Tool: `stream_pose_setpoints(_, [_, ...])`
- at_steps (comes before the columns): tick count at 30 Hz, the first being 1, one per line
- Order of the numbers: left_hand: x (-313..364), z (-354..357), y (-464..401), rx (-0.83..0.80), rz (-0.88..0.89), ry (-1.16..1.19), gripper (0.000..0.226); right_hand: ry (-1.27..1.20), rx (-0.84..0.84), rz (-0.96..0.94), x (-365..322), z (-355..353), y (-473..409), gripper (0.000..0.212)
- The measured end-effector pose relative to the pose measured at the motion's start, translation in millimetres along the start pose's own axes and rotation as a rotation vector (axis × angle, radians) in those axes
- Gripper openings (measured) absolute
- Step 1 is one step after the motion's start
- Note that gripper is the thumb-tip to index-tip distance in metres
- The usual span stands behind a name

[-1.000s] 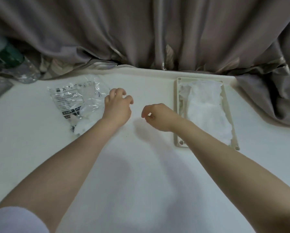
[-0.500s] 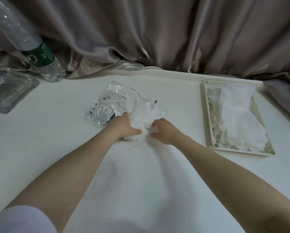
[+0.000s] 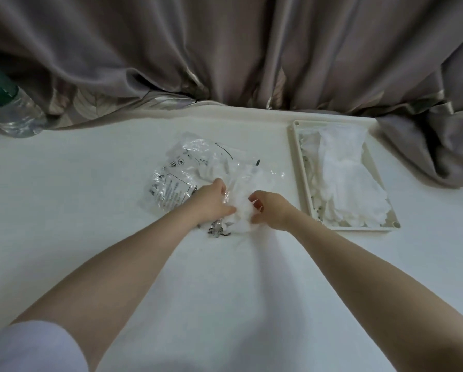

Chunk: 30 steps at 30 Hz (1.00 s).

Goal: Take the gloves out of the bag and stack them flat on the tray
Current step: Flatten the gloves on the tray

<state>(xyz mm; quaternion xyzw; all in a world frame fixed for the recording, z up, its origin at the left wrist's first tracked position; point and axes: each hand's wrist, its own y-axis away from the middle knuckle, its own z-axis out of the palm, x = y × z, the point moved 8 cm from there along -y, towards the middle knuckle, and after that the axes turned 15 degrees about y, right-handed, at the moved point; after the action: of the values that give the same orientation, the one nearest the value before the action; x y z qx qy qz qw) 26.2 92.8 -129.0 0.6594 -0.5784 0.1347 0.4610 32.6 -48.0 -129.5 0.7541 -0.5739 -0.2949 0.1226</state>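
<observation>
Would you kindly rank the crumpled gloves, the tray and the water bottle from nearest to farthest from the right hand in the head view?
1. Crumpled gloves: pinched by the right hand, at the bag's mouth.
2. Tray: just to the hand's right.
3. Water bottle: far left, by the curtain.

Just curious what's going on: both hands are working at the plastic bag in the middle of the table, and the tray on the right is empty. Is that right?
Not quite. The head view shows the tray already holds white gloves. The rest stands: left hand and right hand are at the bag.
</observation>
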Motion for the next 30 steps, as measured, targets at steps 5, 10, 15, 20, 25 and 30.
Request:
stream_pose_setpoints(5, [32.4,6.2,7.4,0.084,0.386,-0.088,0.067,-0.005,-0.009,-0.027,7.2,3.5,1.2,0.038])
stream_pose_setpoints(10, [32.3,27.1,3.3,-0.136,0.352,0.006,0.040,-0.212,-0.034,-0.039,20.3,2.7,0.3,0.017])
stream_pose_setpoints(15, [28.8,25.0,0.7,-0.066,0.385,-0.004,0.024,-0.369,0.039,0.024,28.4,0.6,-1.5,0.016])
stream_pose_setpoints(20, [19.0,26.5,2.3,-0.094,0.379,-0.094,0.029,0.101,0.061,0.010,12.7,11.8,-4.9,0.046])
stream_pose_setpoints(25, [13.0,23.6,6.6,-0.095,0.374,-0.085,0.023,0.145,0.136,-0.001,4.7,15.3,-3.0,0.014])
stream_pose_setpoints(30, [5.2,21.4,13.2,-0.177,0.385,0.026,0.040,-0.388,0.184,-0.071,19.5,-6.4,10.6,0.023])
